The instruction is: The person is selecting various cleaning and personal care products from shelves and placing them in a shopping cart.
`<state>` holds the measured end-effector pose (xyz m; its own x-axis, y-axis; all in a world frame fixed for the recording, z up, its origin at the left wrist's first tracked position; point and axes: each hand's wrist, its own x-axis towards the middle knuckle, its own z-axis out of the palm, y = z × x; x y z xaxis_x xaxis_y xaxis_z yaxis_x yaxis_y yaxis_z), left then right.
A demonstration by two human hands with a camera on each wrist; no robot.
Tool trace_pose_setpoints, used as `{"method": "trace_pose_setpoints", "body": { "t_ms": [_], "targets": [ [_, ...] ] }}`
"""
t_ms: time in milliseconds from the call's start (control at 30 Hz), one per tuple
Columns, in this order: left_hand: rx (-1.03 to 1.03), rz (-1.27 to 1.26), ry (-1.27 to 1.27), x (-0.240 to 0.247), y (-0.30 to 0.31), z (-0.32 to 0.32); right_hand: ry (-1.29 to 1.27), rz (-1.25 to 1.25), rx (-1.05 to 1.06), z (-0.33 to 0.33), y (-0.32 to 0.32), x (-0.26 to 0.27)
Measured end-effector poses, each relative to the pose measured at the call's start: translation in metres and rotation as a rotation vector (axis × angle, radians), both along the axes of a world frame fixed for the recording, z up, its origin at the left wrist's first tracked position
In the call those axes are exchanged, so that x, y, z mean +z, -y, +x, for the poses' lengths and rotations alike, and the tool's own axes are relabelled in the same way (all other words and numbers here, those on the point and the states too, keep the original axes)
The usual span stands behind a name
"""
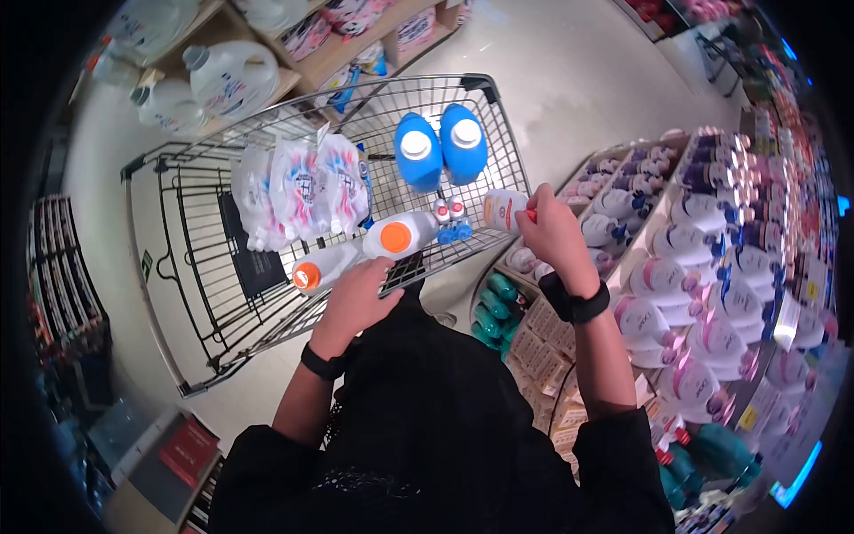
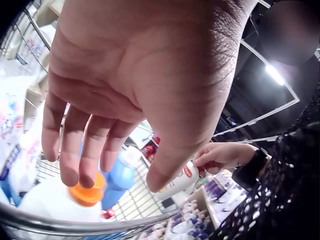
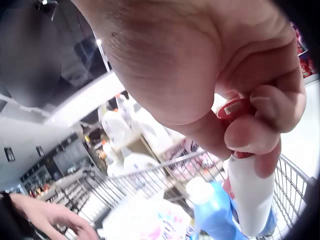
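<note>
My right hand point(image 1: 550, 227) pinches the red cap point(image 3: 235, 111) of a white bottle point(image 1: 503, 210) and holds it over the right rim of a wire shopping cart point(image 1: 492, 116). The bottle point(image 3: 250, 192) hangs below my fingers point(image 3: 250, 135) in the right wrist view. My left hand point(image 1: 360, 298) hovers with relaxed fingers point(image 2: 80, 150) over the cart's near edge, just above a white jug with an orange cap point(image 1: 396, 237). It holds nothing. A second orange-capped jug point(image 1: 322, 269), two blue jugs point(image 1: 440, 147) and white refill pouches point(image 1: 307, 187) lie in the cart.
Shelves of white and pink-labelled bottles point(image 1: 703, 267) curve along my right side. Green bottles point(image 1: 494, 311) stand low near the cart. Large white jugs point(image 1: 222, 80) sit on a wooden display beyond the cart. Pale floor point(image 1: 569, 71) lies ahead.
</note>
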<state>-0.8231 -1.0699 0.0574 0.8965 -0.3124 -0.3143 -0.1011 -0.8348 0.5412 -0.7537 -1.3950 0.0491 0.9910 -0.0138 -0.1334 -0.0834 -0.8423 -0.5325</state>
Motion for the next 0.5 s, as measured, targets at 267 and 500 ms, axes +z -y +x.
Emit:
{"method": "trace_pose_setpoints", "body": {
  "t_ms": [267, 500],
  "targets": [
    [0.461, 0.009, 0.037, -0.031, -0.080, -0.062, -0.388, -0.396, 0.268, 0.086, -0.035, -0.113],
    [0.568, 0.288, 0.344, -0.057, -0.097, -0.065, -0.593, -0.537, 0.393, 0.113, -0.049, -0.205]
  ]
}}
